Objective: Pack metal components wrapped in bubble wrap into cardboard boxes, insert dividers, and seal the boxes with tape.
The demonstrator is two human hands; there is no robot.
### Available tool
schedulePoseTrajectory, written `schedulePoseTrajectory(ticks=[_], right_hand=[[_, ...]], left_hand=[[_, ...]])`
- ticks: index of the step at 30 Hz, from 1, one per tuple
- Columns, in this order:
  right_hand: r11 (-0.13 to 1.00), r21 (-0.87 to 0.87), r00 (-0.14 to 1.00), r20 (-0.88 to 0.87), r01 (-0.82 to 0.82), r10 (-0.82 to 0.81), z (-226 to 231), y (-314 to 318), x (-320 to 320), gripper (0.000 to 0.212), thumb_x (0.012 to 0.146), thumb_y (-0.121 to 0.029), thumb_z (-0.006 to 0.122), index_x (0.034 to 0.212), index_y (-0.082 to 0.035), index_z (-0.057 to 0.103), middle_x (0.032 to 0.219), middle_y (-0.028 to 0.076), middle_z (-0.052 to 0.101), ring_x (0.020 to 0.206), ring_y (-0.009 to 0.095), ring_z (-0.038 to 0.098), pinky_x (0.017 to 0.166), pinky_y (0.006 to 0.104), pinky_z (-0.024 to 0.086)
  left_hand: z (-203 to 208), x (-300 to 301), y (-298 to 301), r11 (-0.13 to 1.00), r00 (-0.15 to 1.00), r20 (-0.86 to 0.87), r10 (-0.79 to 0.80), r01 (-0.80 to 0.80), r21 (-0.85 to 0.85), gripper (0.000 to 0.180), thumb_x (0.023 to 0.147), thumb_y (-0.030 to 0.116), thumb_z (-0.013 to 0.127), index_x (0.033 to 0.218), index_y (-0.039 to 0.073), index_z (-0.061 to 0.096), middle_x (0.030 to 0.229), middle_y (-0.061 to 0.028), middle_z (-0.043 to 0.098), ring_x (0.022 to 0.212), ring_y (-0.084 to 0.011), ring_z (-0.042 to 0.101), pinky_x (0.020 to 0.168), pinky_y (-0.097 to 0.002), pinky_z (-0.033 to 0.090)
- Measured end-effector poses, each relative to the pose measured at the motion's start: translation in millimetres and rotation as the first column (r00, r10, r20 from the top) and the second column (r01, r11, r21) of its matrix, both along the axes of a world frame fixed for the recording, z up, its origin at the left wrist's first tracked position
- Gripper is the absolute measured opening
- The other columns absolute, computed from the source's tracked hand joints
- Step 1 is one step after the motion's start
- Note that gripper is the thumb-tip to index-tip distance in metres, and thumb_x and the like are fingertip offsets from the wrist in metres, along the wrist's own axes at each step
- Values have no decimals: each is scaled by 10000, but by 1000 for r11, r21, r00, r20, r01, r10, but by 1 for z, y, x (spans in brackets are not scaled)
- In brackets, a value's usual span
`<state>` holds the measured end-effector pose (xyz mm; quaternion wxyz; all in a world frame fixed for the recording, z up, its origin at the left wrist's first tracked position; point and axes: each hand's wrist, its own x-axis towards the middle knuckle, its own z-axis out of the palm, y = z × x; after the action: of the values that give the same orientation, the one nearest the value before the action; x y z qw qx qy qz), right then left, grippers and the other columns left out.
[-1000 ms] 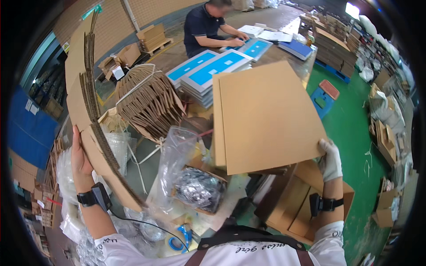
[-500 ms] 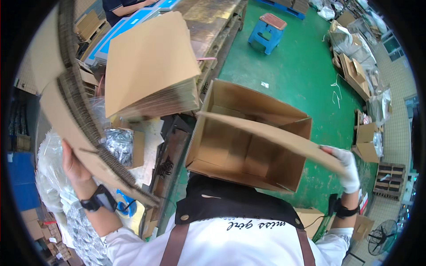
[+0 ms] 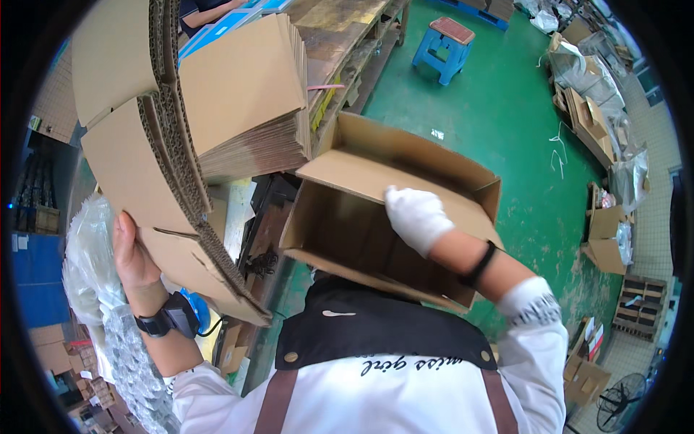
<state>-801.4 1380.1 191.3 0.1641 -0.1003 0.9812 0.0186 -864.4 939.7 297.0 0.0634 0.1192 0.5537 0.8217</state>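
Note:
A bundle of flattened cardboard cartons stands on edge at the left. My left hand grips its outer face, the thumb side up and the other fingers partly hidden. In front of my apron sits an open cardboard box, its inside dark. Across its far half a flat cardboard sheet lies tilted. The fingers of my right hand, in a white glove, are curled at the sheet's near edge. Whether the sheet is loose or a flap of the box cannot be made out.
A tall stack of cardboard sheets rests on the workbench, where another person's arm shows. On the green floor stands a blue stool. Bags and cartons line the right wall, beside a fan.
My right hand has swung from the sheet's right end inward to its near edge, and the sheet has dropped toward the box. The carton bundle in my left hand has shifted slightly right.

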Motion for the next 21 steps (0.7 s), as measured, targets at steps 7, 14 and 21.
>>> schedulePoseTrajectory(ticks=[7,14,21], right_hand=[[602,-768,974,130,218,-187,-2,33,6,986,803,-457,733,1493,7,204,1498,248,324,1404,358,309,1139,422,283],[91,-986,885,80,137,-459,99,20,-2,1147,591,-379,895,1423,16,212,1134,67,515,1040,154,504,929,311,455],[12,-999,855,39,53,-518,42,41,23,1303,615,-228,855,1530,-54,-57,1453,171,375,1285,235,431,1072,317,345]], left_hand=[[18,9,110,949,989,-109,96,-124,-289,627,877,173,676,1377,-38,361,1262,-127,549,1146,-226,560,983,-359,448],[-46,23,306,805,698,-647,-307,-172,-568,647,750,220,796,1270,72,441,1307,-160,460,1177,-319,521,922,-386,458],[-45,-37,331,723,779,-11,-627,577,-380,1293,586,530,874,1506,136,54,1494,-118,233,1421,-256,225,1101,-480,268]])
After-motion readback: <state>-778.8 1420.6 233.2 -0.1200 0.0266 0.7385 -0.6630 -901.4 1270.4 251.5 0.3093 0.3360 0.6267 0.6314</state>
